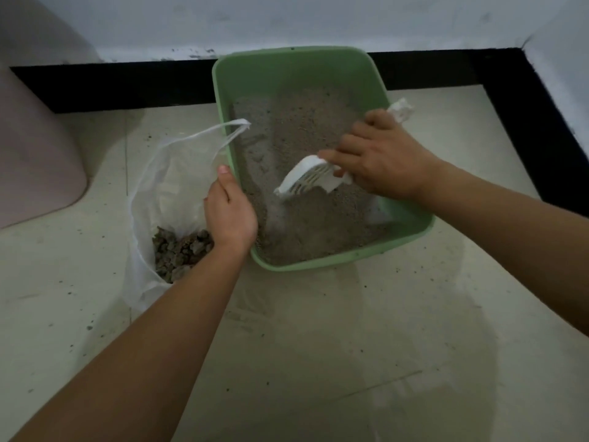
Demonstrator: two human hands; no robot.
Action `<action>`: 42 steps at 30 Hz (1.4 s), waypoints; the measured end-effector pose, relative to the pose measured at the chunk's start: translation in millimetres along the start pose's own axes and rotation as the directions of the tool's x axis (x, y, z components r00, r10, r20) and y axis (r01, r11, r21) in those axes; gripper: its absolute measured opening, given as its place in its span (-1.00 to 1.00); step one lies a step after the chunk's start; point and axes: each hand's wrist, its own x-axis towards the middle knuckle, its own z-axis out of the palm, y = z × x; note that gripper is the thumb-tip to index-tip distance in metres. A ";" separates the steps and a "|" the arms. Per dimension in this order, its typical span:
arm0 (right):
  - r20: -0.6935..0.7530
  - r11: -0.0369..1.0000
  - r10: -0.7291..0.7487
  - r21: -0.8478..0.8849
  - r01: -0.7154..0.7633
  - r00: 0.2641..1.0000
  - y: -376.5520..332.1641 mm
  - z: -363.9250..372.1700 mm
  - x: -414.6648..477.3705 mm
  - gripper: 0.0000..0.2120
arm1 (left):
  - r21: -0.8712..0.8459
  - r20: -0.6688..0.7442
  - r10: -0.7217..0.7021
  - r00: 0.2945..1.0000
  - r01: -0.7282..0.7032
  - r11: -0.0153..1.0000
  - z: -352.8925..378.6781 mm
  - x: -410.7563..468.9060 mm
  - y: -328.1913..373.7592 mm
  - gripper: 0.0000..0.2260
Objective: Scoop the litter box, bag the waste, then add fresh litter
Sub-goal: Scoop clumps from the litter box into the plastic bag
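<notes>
While the plastic bag (165, 186) holding clumps (181, 253) lies just left of the green litter box (287, 68), left grip (231, 212) is curled over the box's left rim; inside it, white scoop (306, 180) tip sits in grey litter (302, 129), handle clasped by right grip (382, 157).

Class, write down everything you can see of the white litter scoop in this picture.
The scoop is white, seemingly hard plastic, with a raised curved side wall and rows of slots in its floor. Its handle is hidden inside the right hand, which grips it. It is tilted, front edge down in the grey litter near the middle of the green litter box. No clumps show on it.
</notes>
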 end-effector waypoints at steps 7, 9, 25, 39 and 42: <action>0.076 0.986 0.120 0.110 -0.128 0.990 -22.2 -35.6 -1.2 -0.54 | 0.024 0.007 -0.014 1.000 0.013 1.000 -1.7 -2.0 1.6 -0.40; 0.175 0.980 -0.019 0.198 -0.016 0.984 -35.7 -32.9 -4.0 -0.58 | 0.026 0.004 -0.010 1.000 0.010 1.000 -2.5 -2.0 1.5 -0.39; 0.321 0.755 0.637 -0.078 -0.651 0.701 -22.1 24.8 65.1 -0.55 | 0.061 0.016 -0.025 1.000 0.024 0.998 -3.3 -4.9 8.1 -0.41; 0.247 0.695 0.649 0.189 -0.693 0.719 10.9 23.2 17.1 -0.52 | 0.037 0.013 -0.025 1.000 0.024 0.999 -1.3 -3.6 2.9 -0.43; 0.284 0.615 0.717 0.172 -0.769 0.637 0.6 32.2 50.1 -0.50 | 0.021 0.024 -0.033 0.999 0.033 0.999 -1.7 -3.5 4.8 -0.43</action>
